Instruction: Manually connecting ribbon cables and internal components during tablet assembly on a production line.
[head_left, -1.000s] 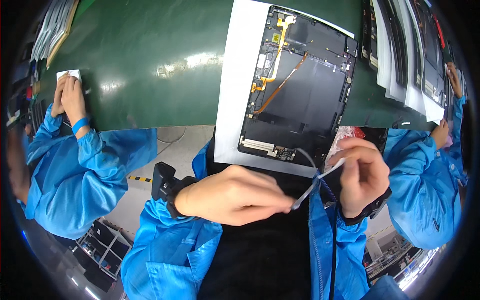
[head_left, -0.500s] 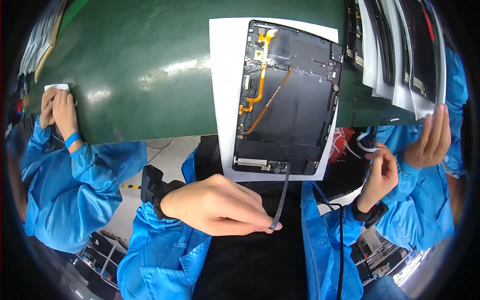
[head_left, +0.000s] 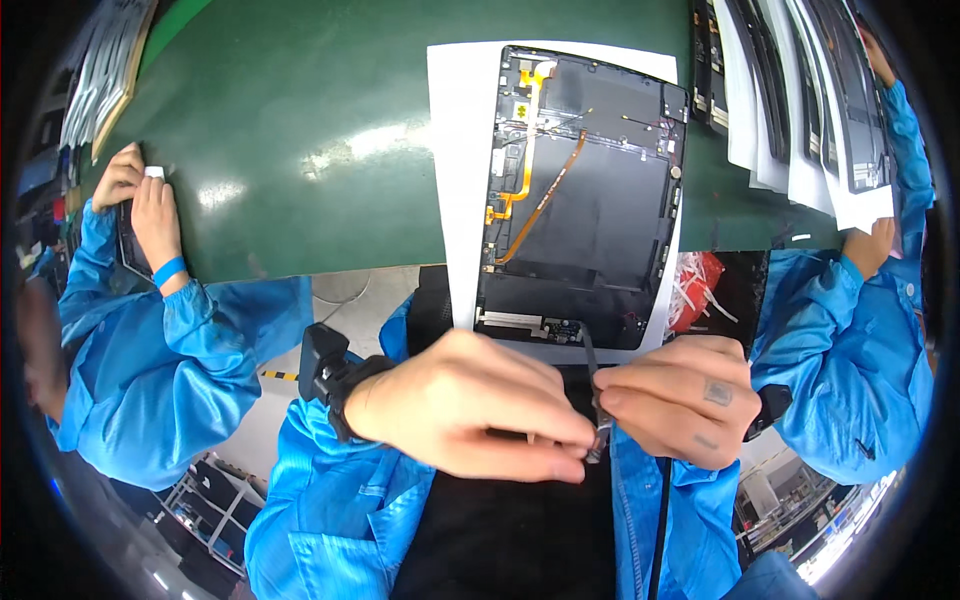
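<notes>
A tablet back housing (head_left: pixel 590 215) lies open on a white sheet (head_left: pixel 462 200), its orange flex cables (head_left: pixel 545 200) and small boards showing. From the board at its near edge, a thin dark flat cable (head_left: pixel 588 352) hangs over the table edge toward me. The cable's free end is pinched between the thumb and fingers of my left hand (head_left: pixel 480 405). Beside it on the right, my right hand (head_left: pixel 685 400) is closed, thumb and fingertip against the same cable higher up; whether anything else is between those fingers is hidden.
On the green table (head_left: pixel 300 150), a row of upright tablet parts with white sheets (head_left: pixel 770 130) stands at the right. Co-workers sit on both sides; one hand (head_left: pixel 155 222) works at the left, another (head_left: pixel 872 248) at the right. A red bag with white scraps (head_left: pixel 695 290) sits below the table edge.
My right hand has come in from the right to the cable; the white curled strip by it is out of sight. My left hand has shifted slightly right. The right co-worker's hand has moved.
</notes>
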